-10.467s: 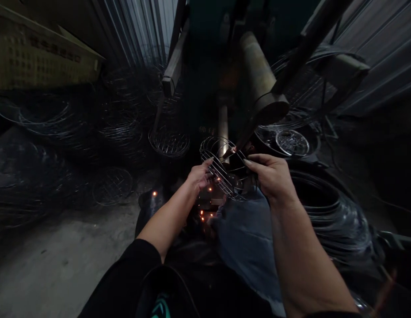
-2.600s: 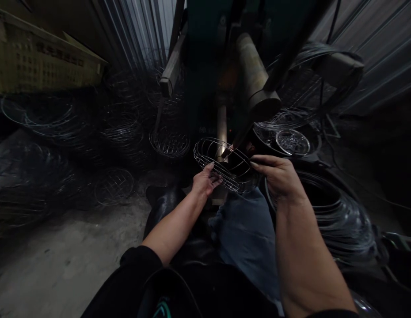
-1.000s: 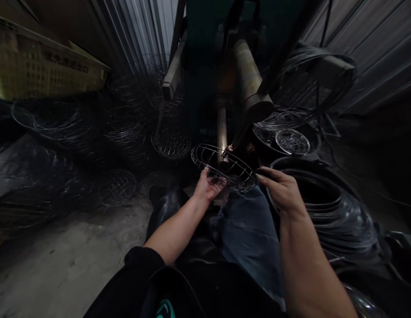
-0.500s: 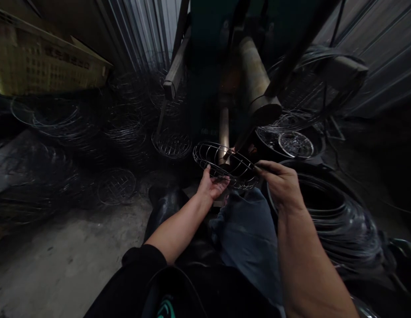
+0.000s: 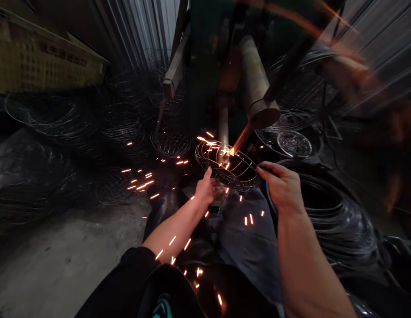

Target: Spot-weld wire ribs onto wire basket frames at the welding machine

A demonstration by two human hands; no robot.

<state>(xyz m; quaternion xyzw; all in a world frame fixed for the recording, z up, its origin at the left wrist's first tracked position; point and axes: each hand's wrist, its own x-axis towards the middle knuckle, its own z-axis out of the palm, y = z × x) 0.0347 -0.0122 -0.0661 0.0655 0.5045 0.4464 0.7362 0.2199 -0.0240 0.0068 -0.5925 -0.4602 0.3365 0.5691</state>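
Note:
A round wire basket (image 5: pixel 247 170) is tilted around the lower electrode rod (image 5: pixel 223 128) of a spot welder. My left hand (image 5: pixel 207 187) grips its near left rim, thumb on top and fingers beneath. On the right, my right hand (image 5: pixel 281 179) pinches the rim between thumb and fingers. The upper electrode (image 5: pixel 242 138) comes down at a slant from a thick cylindrical arm (image 5: pixel 258 84) and meets the wire. Bright sparks fly from that contact, over my forearms, legs and the floor.
Stacks of wire rings and baskets (image 5: pixel 122 128) stand at left, below a yellow crate (image 5: pixel 53 62). A large coil of wire (image 5: pixel 344 229) lies close by my right arm. Behind it sits a dark tub (image 5: pixel 318 148) holding a round wire piece (image 5: pixel 294 144). A metal bar (image 5: pixel 175 68) juts out left of the welder.
Sparks now burst from the electrode contact and scatter widely; earlier there were none. The wire basket and both hands have barely moved.

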